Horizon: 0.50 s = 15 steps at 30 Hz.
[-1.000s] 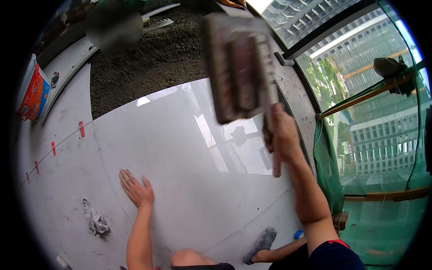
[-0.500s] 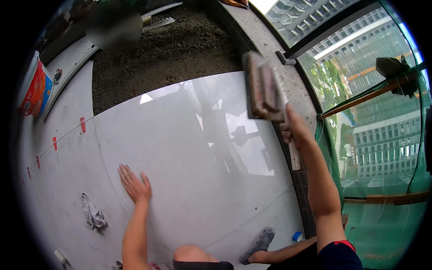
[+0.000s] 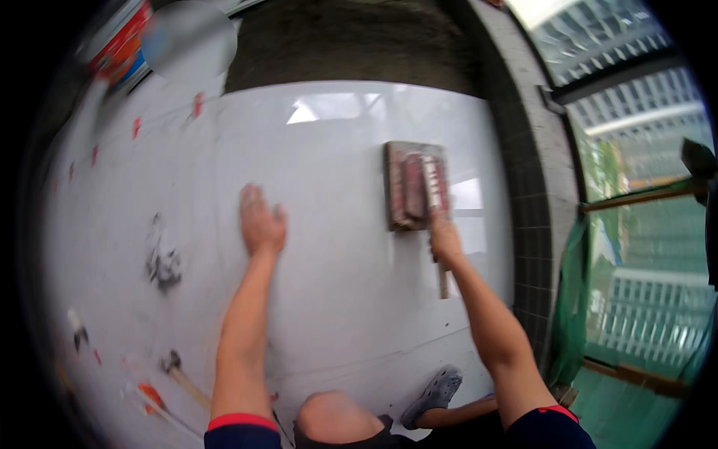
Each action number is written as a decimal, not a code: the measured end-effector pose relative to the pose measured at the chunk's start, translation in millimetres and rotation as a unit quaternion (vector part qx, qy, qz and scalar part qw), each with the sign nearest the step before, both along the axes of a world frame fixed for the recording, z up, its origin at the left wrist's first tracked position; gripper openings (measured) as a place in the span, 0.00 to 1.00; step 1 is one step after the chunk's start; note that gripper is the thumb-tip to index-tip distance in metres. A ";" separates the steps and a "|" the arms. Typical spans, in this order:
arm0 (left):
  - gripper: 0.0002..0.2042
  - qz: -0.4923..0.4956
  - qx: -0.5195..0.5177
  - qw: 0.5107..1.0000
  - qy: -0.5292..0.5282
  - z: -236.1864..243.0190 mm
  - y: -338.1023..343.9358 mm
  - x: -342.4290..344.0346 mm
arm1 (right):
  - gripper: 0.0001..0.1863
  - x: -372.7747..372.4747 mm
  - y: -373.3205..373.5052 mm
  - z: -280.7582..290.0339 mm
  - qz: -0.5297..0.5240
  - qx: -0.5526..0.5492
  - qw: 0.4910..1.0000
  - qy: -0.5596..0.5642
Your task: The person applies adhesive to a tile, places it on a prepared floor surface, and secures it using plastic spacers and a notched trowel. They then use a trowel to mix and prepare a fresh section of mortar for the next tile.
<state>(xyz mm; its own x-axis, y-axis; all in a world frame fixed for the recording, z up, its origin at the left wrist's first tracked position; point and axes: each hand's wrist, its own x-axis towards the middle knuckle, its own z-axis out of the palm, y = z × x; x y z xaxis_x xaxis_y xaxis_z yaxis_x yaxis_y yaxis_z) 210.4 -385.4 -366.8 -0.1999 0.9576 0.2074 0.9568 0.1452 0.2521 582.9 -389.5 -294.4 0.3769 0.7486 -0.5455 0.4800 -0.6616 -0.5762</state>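
A large glossy white floor tile (image 3: 336, 284) spreads out in front of me. My left hand (image 3: 263, 223) is open, palm down on its left side with the fingers pointing away from me. My right hand (image 3: 446, 243) is closed round the pale stick handle of a block tool (image 3: 413, 188), a flat rectangular block with worn reddish-brown layers. That block is over the right part of the tile; whether it touches the surface I cannot tell, as the picture is blurred.
Beyond the tile lies dark mortar (image 3: 351, 41). Red clips (image 3: 198, 105) line a joint at the left, near a crumpled rag (image 3: 162, 262) and a hammer (image 3: 185, 378). A bucket (image 3: 123, 45) stands far left. Dark wall tiles (image 3: 529, 224) and glass with green netting (image 3: 572, 292) border the right.
My right hand has brought the block tool inward from the right-hand ledge to over the tile. The view has shifted; my left hand remains flat on the tile.
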 end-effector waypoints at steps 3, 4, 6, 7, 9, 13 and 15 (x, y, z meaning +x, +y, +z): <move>0.31 -0.031 0.004 0.999 -0.040 16.0 -29.9 59.1 | 0.38 46.9 -7.9 22.0 0.000 -0.027 1.000 -0.001; 0.33 -0.036 -0.014 0.997 -0.059 15.8 -52.6 65.9 | 0.36 42.2 -7.9 33.2 0.001 -0.018 1.000 0.008; 0.34 -0.036 -0.035 0.994 -0.094 18.9 -110.7 76.0 | 0.35 42.6 -10.4 42.6 0.017 -0.037 0.999 0.017; 0.35 -0.030 -0.052 0.994 -0.093 19.3 -145.7 72.9 | 0.35 42.7 -11.1 47.9 0.057 -0.069 0.996 0.020; 0.36 -0.022 -0.080 0.993 -0.087 23.9 -198.6 73.3 | 0.36 55.1 4.0 72.2 0.120 -0.060 0.991 -0.007; 0.36 0.016 -0.123 0.990 -0.073 28.9 -271.5 61.4 | 0.29 47.1 -4.0 193.4 0.108 0.004 0.994 0.019; 0.37 0.019 -0.125 0.989 -0.071 31.9 -281.7 63.1 | 0.29 91.8 -9.8 238.4 0.088 0.101 0.991 0.003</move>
<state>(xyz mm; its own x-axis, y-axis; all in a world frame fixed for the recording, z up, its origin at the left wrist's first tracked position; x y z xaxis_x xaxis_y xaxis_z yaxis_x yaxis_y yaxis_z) 273.4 -667.1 -334.9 -0.2476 0.9665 -0.0669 0.9069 0.2555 0.3350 674.7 -399.2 -55.9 0.2280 0.8970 -0.3787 0.5745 -0.4380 -0.6915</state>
